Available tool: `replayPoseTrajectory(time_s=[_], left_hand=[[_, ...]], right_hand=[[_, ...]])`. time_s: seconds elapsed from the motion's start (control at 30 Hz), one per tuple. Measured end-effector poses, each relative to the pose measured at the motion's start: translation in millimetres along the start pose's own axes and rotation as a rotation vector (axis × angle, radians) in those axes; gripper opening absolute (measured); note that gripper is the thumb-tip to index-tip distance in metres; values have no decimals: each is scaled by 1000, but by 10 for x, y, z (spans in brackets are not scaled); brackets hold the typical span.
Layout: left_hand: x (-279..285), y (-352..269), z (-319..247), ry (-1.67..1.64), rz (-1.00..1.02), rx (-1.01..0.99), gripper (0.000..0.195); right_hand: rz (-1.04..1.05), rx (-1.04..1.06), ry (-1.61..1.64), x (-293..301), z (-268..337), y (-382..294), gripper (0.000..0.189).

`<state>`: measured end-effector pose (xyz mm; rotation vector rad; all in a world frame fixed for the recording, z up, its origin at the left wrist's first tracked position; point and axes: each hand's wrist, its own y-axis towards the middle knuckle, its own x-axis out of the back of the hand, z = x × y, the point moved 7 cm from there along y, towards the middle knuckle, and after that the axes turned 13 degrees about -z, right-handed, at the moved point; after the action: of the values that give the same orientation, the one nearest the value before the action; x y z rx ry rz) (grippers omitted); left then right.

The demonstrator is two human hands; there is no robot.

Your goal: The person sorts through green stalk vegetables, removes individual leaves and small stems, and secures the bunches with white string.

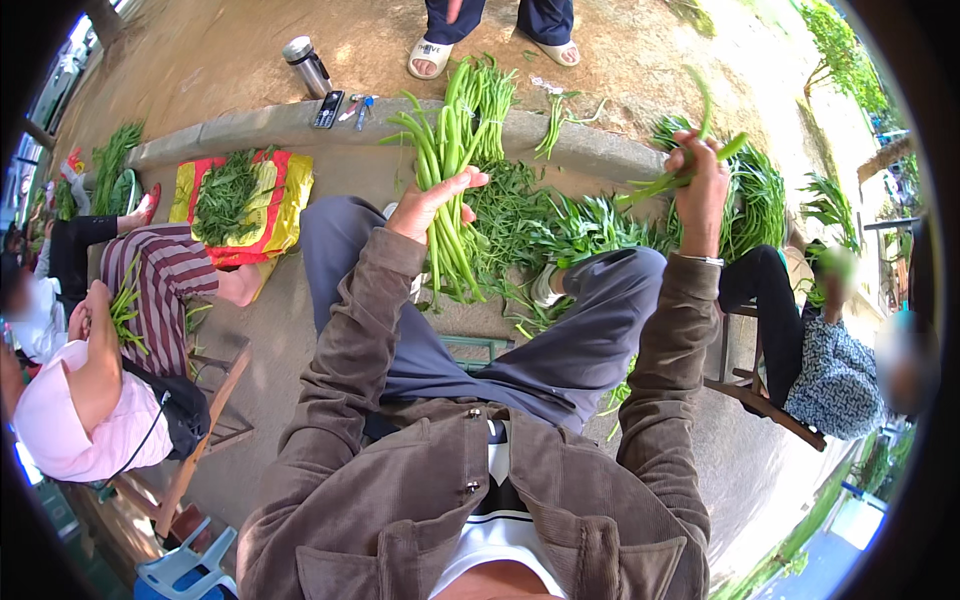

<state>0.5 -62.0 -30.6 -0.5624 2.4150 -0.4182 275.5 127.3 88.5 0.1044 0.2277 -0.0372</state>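
Observation:
A bunch of long green leafy-vegetable stems (450, 247) is gripped in my left hand (439, 202), held upright over the ground between my knees. Off to the right, my right hand (697, 169) is raised and closed around a few loose green stems (654, 185), with a bent one rising above the fingers. Loose cut leaves (510, 217) lie heaped on the ground beyond my left hand. Leafy greens (592, 225) spread beside them towards my right knee. A tied bundle of thin stems (495, 105) rests on the kerb, and a large pile of stems (754, 202) lies behind my right hand.
A concrete kerb (225, 124) crosses ahead, with a mobile phone (328, 109), pens (364, 112) and a steel flask (307, 67) near it. A person in sandals stands beyond. Seated people flank me; a yellow and red bag (289, 195) with leaves lies left. A blue plastic stool (187, 562) is at lower left.

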Motion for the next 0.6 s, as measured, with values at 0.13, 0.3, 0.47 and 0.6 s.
replayPoseTrajectory(time_s=[0.13,0.3,0.47,0.6], left_hand=[[-38,-1,-60,-4,7,-67,30],[-91,-16,-31,74,-8,-137,33],[-204,-39,43,130,124,-166,41],[-244,-162,-31,-70,168,22,39]], right_hand=[[78,-171,-137,-396,-555,-379,18],[223,-347,-172,-991,-955,-1034,19],[295,-376,-204,-1330,-945,-1304,20],[325,-377,-97,-1207,-936,-1245,20]])
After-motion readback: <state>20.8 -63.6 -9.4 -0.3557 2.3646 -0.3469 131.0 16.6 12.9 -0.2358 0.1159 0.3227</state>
